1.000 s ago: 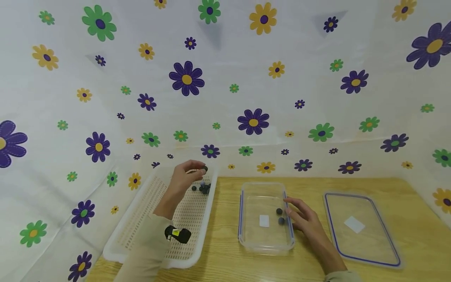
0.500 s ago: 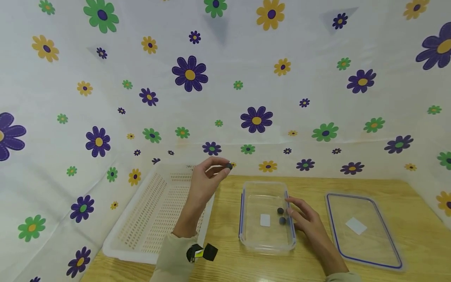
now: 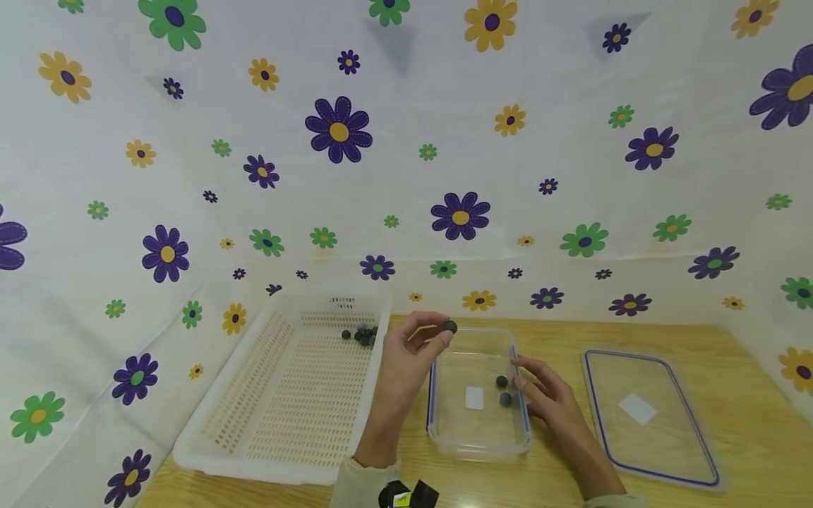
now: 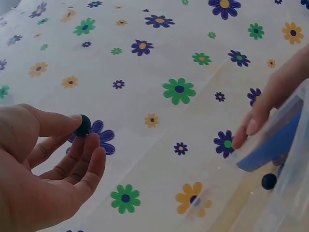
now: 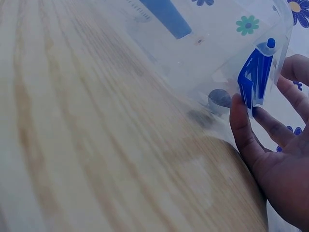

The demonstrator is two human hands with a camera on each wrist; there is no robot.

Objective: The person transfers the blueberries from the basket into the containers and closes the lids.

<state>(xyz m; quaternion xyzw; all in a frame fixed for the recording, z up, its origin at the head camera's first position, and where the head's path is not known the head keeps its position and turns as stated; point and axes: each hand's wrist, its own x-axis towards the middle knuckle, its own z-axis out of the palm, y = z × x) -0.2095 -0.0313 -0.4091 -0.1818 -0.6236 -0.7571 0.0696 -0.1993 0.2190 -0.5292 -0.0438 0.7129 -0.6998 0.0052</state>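
A dark blueberry [image 3: 450, 327] is pinched between the thumb and index fingertips of my left hand [image 3: 406, 360], above the far left corner of a clear plastic food container [image 3: 454, 423]. The left wrist view shows the other fingers of that hand loosely bent below the blueberry [image 4: 83, 124]. Inside the container, two blueberries [image 3: 502, 382] lie by its right wall. My right hand [image 3: 555, 398] holds the container's right side; in the right wrist view its thumb and fingers lie about the blue latch [image 5: 256, 77].
A white perforated basket [image 3: 222, 462] stands at the left, with several blueberries [image 3: 363, 334] in its far right corner. The clear lid [image 3: 673, 437] with a blue seal lies on the wooden table [image 3: 508, 487] at the right. Flower-printed white sheeting [image 3: 406, 183] rises behind.
My left hand has carried the blueberry from over the basket rightward, then lowered it toward the container's far left corner. My right hand stays at the container's side.
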